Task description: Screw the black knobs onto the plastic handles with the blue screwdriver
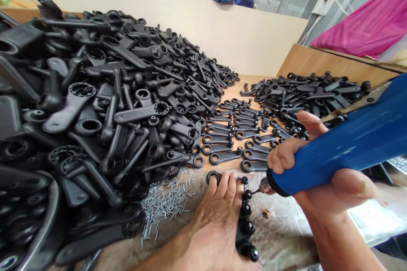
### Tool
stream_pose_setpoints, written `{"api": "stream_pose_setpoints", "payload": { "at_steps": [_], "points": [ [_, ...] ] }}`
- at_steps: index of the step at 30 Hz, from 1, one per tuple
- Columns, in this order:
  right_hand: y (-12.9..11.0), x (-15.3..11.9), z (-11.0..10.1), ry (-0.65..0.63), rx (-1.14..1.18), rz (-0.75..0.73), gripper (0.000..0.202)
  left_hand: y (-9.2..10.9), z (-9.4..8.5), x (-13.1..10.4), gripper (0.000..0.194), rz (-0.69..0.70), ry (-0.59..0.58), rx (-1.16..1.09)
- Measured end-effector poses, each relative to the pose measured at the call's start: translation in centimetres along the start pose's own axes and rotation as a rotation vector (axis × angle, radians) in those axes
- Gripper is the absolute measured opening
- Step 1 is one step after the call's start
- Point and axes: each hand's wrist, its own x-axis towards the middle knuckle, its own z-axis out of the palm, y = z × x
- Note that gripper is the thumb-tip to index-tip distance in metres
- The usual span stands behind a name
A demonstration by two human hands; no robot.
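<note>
In the head view, the blue driver (343,148) slants in from the right edge, which cuts off its rear end. The right hand (330,197) is closed around it, with fingertips showing on its far side and the rest of those fingers hidden behind its body. The thin bit (256,192) at its front reaches the ball-ended tip of one of the black handles (249,228); the exact contact is too small to make out.

Left of the driver's nose, the left hand (214,220) lies over that row of black handles, covering most of their length so that mainly the knobbed ends show. Whether it grips them or only presses cannot be told; its thumb side runs into the bottom edge.

Farther left of the driver are loose silver pins (168,205), and beyond them a large heap of black levers (127,72), cut off at the left edge, its lower pieces buried. Ahead of the driver's nose, ringed handles (219,139) lie in rows on the wooden surface (237,89). Beyond the driver is a smaller heap (318,93), partly hidden by the right hand and driver.
</note>
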Motion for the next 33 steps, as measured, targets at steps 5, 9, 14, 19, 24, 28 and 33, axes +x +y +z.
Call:
{"api": "stream_pose_setpoints", "payload": {
  "at_steps": [5,9,14,19,24,28,33],
  "points": [
    [0.2,0.0,0.1,0.006,-0.021,0.002,0.060,0.1,-0.3,-0.1,0.112,0.006,-0.021,0.007],
    [0.1,-0.2,0.1,-0.018,-0.030,0.017,0.061,0.1,0.2,-0.1,0.113,0.009,0.020,0.021],
    [0.0,-0.6,-0.1,-0.038,-0.092,0.007,0.065,0.1,0.6,0.0,0.115,-0.005,-0.004,0.029],
    [0.1,-0.9,-0.6,-0.062,-0.136,-0.014,0.063,0.0,1.0,0.1,0.116,0.017,0.022,0.045],
    [0.2,-0.9,-0.8,-0.106,-0.162,-0.008,0.066,0.0,1.1,0.0,0.113,0.014,0.039,0.034],
    [0.5,-0.9,-0.6,-0.150,-0.193,-0.017,0.066,0.1,0.9,0.0,0.113,0.011,0.042,0.030],
    [0.5,-0.9,-0.7,-0.165,-0.282,0.005,0.068,0.2,0.7,0.0,0.114,-0.009,0.017,0.015]
  ]
}}
